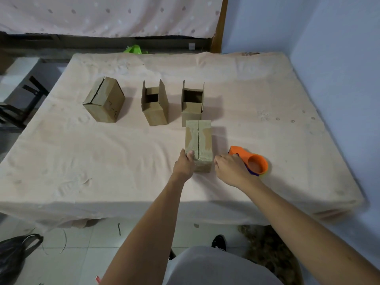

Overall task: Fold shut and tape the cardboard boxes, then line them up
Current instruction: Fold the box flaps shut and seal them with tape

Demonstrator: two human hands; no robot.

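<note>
A closed cardboard box (199, 140) with its flaps folded shut stands near the middle of the table. My left hand (185, 164) grips its near left corner, thumb on top. My right hand (231, 169) sits just right of that box with fingers curled around the orange tape dispenser (256, 162), which rests on the table. Behind stand two boxes with their flaps up, one open box (154, 103) in the middle and another open box (192, 101) right behind the closed one. A folded-shut box (104, 100) stands at the far left, turned at an angle.
The table is covered by a pale peach cloth (267, 95). A blue wall (339, 58) runs along the right side. Dark stools (22, 99) stand left of the table, and a black plastic bag (14, 258) lies on the tiled floor.
</note>
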